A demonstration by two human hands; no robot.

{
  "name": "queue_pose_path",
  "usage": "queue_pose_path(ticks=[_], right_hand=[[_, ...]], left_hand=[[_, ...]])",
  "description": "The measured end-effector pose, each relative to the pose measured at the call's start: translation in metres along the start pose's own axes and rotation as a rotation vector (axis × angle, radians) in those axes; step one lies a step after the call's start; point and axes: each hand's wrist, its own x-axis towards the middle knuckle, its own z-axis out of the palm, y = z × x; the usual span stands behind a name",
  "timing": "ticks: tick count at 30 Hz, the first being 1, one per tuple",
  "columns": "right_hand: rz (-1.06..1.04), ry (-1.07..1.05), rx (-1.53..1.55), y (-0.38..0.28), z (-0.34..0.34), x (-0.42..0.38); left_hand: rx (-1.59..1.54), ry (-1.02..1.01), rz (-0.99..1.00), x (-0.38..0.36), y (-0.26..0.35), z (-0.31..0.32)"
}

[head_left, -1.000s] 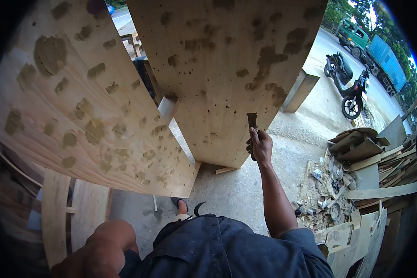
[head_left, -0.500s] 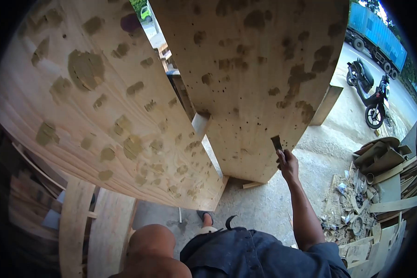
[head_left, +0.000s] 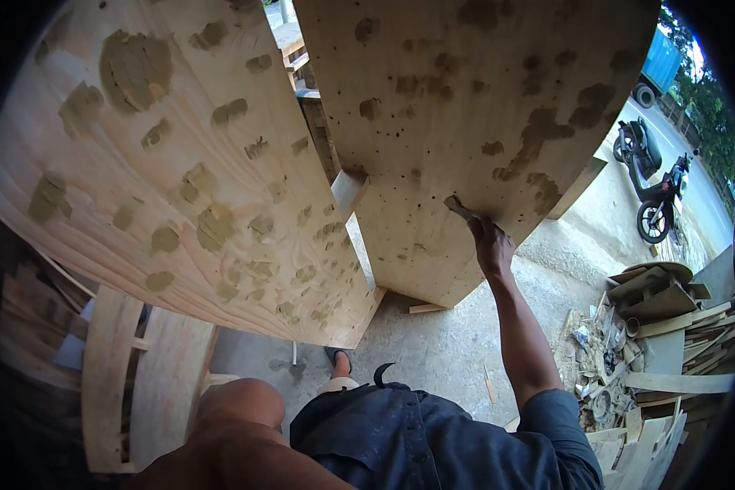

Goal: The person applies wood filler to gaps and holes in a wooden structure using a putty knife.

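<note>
Toward lower end of darker wooden panel (head_left: 420, 151), right hand (head_left: 492, 245) closed around putty knife (head_left: 464, 211), blade at panel's face. Brown filler patches (head_left: 541, 131) spread above blade and near panel's right edge. Paler wooden panel (head_left: 220, 175) to left, also patched, narrow gap between them; short wood block (head_left: 349, 191) in gap. Left hand out of view, state cannot be told. Scooter (head_left: 650, 180) beyond right edge, scrap wood (head_left: 705, 339) below it.

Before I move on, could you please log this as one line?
right hand: holding scraper | blade: at right board | left hand: out of view
</note>
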Motion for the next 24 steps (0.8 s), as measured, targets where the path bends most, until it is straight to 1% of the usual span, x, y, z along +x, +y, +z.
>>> queue_pose_path(ticks=[1,2,3,5,7,10,12,13,15,17,18,19,20,21,22,24], right_hand=[[0.106,-0.072,-0.067,0.005,-0.001,-0.006],[0.136,-0.067,-0.071,0.009,0.001,-0.016],[0.126,-0.072,-0.071,0.004,0.002,-0.023],[0.145,0.01,-0.014,-0.012,-0.003,-0.031],[-0.004,0.128,0.076,-0.025,0.001,-0.022],[0.029,0.079,0.093,-0.022,0.002,-0.003],[0.173,-0.016,0.026,-0.009,0.002,-0.01],[0.166,-0.021,0.026,-0.009,0.004,-0.02],[0.297,-0.015,0.026,-0.014,0.004,-0.036],[0.189,0.043,0.122,-0.027,0.012,-0.038],[0.147,0.028,0.114,-0.033,0.014,-0.031],[0.102,0.017,0.108,-0.036,0.016,-0.024],[0.101,0.016,0.108,-0.033,0.016,-0.02],[0.132,-0.015,0.073,-0.027,0.015,-0.016],[0.162,-0.046,0.037,-0.02,0.015,-0.013],[0.182,-0.043,0.037,-0.004,0.012,-0.027]], left_hand=[[0.002,0.004,-0.005,-0.001,0.001,0.0],[0.011,0.003,-0.009,-0.002,0.001,-0.001],[0.013,0.002,-0.019,-0.003,0.001,-0.002],[0.014,-0.005,-0.039,-0.007,-0.001,0.0],[0.017,-0.012,-0.067,-0.008,-0.003,0.002],[0.02,-0.029,-0.098,-0.009,-0.005,0.004],[0.056,0.009,-0.099,-0.008,-0.008,0.0],[0.083,0.03,-0.101,-0.007,-0.011,-0.005],[0.16,0.075,-0.13,-0.004,-0.012,-0.016],[0.218,0.062,-0.254,-0.008,-0.017,-0.024],[0.193,-0.014,-0.374,-0.014,-0.023,-0.027],[0.043,-0.177,-0.524,-0.028,-0.036,-0.032],[-0.079,-0.333,-0.688,-0.042,-0.049,-0.038],[0.028,-0.491,-0.804,-0.049,-0.053,-0.043],[0.104,-0.656,-0.812,-0.066,-0.06,-0.053],[0.144,-0.769,-0.901,-0.1,-0.055,-0.064]])
